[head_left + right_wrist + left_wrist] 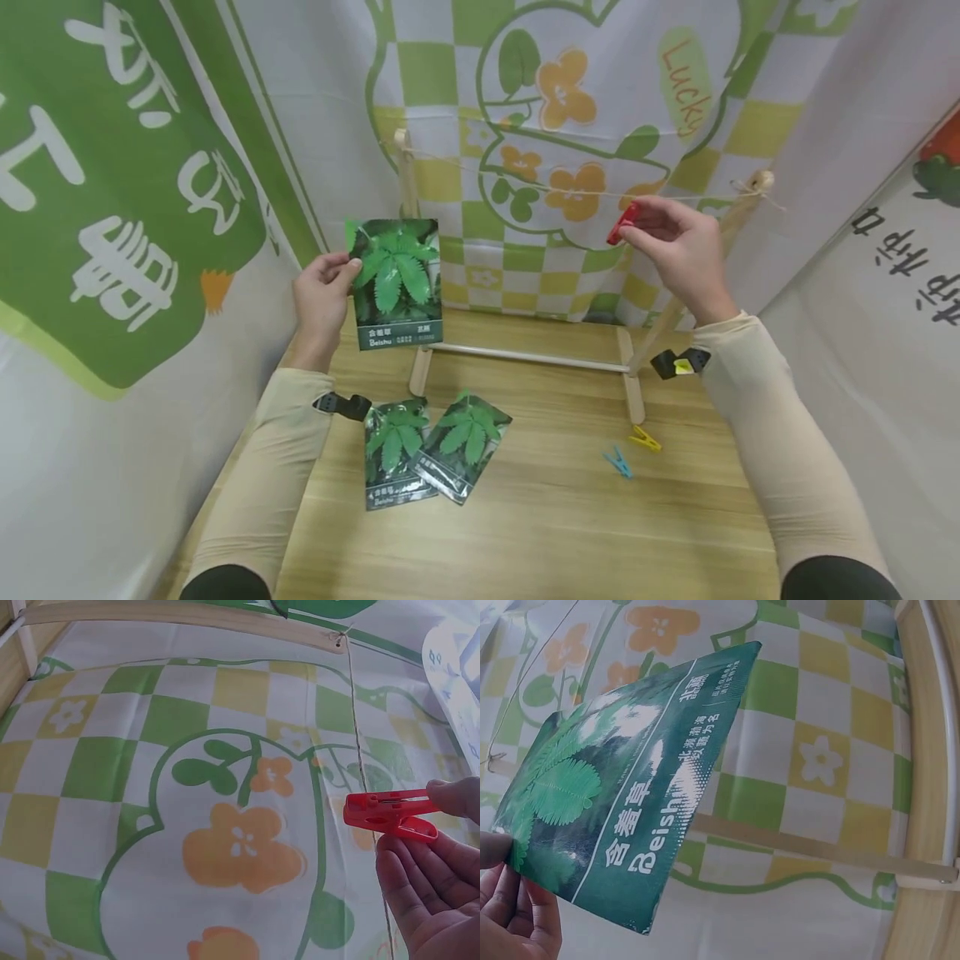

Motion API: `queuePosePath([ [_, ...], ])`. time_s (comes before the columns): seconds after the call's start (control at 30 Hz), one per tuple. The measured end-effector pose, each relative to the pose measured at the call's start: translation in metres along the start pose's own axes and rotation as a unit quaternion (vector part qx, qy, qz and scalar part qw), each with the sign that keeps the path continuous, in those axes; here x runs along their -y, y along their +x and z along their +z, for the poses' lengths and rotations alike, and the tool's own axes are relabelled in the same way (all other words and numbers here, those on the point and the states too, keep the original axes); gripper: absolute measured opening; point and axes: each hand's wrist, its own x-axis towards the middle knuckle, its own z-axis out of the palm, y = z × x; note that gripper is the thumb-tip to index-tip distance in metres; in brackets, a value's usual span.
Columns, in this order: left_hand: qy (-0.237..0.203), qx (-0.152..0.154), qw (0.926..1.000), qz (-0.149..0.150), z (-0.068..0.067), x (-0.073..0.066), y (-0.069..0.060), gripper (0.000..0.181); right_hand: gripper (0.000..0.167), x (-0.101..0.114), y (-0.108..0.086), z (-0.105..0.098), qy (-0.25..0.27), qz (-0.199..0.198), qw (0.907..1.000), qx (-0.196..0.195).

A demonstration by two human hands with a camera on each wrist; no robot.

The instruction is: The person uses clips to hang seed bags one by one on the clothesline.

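Observation:
My left hand (322, 304) pinches a green seed packet (397, 283) by its left edge, upright and in front of the rack's left post. In the left wrist view the packet (622, 787) shows its printed face, with the thumb on one corner of it. My right hand (686, 254) holds a red clothespin (622, 223) between thumb and fingers, close to the string (525, 181). The right wrist view shows the clothespin (390, 814) pinched at its handle end, its nose near the string (358, 742); whether they touch I cannot tell.
Two more packets (393, 458) (465, 442) lie overlapping on the wooden table (525, 533). A yellow clothespin (645, 439) and a blue clothespin (618, 462) lie near the foot of the wooden rack (633, 400). Patterned cloth (480, 275) hangs behind.

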Motion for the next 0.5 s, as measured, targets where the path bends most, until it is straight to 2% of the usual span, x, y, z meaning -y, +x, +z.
queuePosePath([
  [0.3,-0.005,0.021,0.9996,0.019,0.017,-0.011,0.007,0.033,0.031,0.013,0.02,0.013,0.016,-0.012,0.9991,0.038],
  [0.5,-0.019,0.032,0.9987,0.036,0.029,-0.017,0.009,0.031,0.028,0.023,0.035,0.026,-0.001,-0.029,0.9984,0.049],
])
